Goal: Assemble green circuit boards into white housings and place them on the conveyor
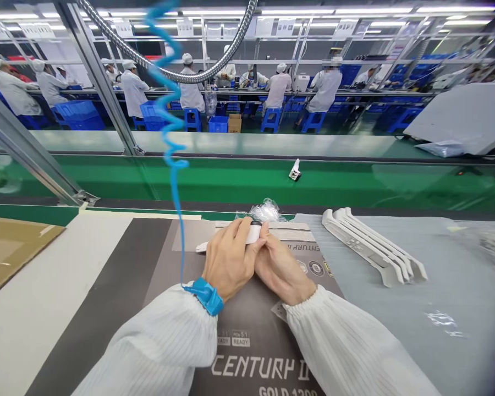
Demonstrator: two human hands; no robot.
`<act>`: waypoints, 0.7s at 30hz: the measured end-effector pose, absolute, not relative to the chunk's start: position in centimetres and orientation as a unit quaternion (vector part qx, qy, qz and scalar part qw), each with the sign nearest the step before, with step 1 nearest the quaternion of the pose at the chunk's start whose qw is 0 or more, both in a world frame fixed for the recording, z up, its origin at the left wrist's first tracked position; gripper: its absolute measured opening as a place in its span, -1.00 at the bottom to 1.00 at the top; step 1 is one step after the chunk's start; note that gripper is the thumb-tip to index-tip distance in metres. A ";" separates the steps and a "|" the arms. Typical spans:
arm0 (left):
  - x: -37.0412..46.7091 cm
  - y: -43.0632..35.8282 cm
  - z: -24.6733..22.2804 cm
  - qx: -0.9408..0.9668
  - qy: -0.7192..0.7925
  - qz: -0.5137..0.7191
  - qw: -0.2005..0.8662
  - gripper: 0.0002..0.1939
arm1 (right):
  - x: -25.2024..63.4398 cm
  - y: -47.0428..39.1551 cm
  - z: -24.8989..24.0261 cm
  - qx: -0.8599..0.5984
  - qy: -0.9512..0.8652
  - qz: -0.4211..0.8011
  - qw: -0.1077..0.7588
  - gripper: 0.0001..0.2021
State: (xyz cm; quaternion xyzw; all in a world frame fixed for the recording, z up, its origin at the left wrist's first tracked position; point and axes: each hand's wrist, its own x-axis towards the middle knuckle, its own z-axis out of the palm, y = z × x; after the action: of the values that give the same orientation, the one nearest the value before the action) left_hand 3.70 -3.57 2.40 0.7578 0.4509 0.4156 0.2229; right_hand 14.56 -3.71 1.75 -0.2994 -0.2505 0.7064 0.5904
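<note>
Rows of fluorescent tubes (334,11) overhead, lit; white paper signs (185,27) hanging from metal framework (204,33). Far workbench (375,94) running across, workers (192,91) in white coats and caps seated there on blue plastic stools (271,121). Blue crates (80,115), brown cardboard box (234,123) on dark floor (251,125). Nearer: glossy pale-green counter (239,144), green conveyor belt (214,181), aluminium-profile posts (94,69) at left, flexible metal conduit (231,52) looping down.

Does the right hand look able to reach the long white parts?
Probably yes: nothing visible blocks the right hand from the long white parts, though it holds a small white piece.
</note>
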 end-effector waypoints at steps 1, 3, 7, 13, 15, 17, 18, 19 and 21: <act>3.7 -3.5 2.4 0.756 0.446 0.421 0.230 -0.59 | 14.7 -3.7 1.8 -0.299 -0.255 0.705 0.590 -0.70; 3.4 -3.2 2.4 0.760 0.441 0.415 0.237 -0.58 | 15.0 -3.6 1.8 -0.303 -0.260 0.704 0.588 -0.68; 2.2 -2.2 2.2 0.784 0.450 0.349 0.246 -0.54 | 15.8 -2.8 1.3 -0.315 -0.252 0.693 0.597 -0.69; -0.7 0.3 3.0 0.628 0.531 0.324 0.469 -0.61 | 16.9 -1.7 -0.1 -0.356 -0.241 0.681 0.593 -0.74; -2.1 2.1 3.9 0.571 0.564 0.334 0.494 -0.60 | 16.9 -1.7 -0.4 -0.362 -0.234 0.682 0.590 -0.76; -3.6 4.6 5.1 0.562 0.623 0.360 0.408 -0.69 | 16.9 -1.9 -0.6 -0.359 -0.229 0.682 0.595 -0.77; -4.4 6.0 5.6 0.560 0.641 0.366 0.375 -0.73 | 16.9 -1.9 -0.6 -0.356 -0.226 0.682 0.597 -0.77; -5.1 7.5 6.1 0.559 0.653 0.370 0.352 -0.74 | 16.9 -1.9 -0.5 -0.353 -0.223 0.684 0.599 -0.78; -6.3 10.4 6.6 0.559 0.671 0.381 0.303 -0.76 | 16.9 -1.9 -0.5 -0.351 -0.214 0.685 0.602 -0.78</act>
State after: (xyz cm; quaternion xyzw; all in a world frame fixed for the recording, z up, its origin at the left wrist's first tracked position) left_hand -6.29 10.35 6.64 0.5595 0.6708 0.3809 0.3032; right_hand 16.85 -1.90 -0.46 -0.3513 -0.2139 0.6846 0.6019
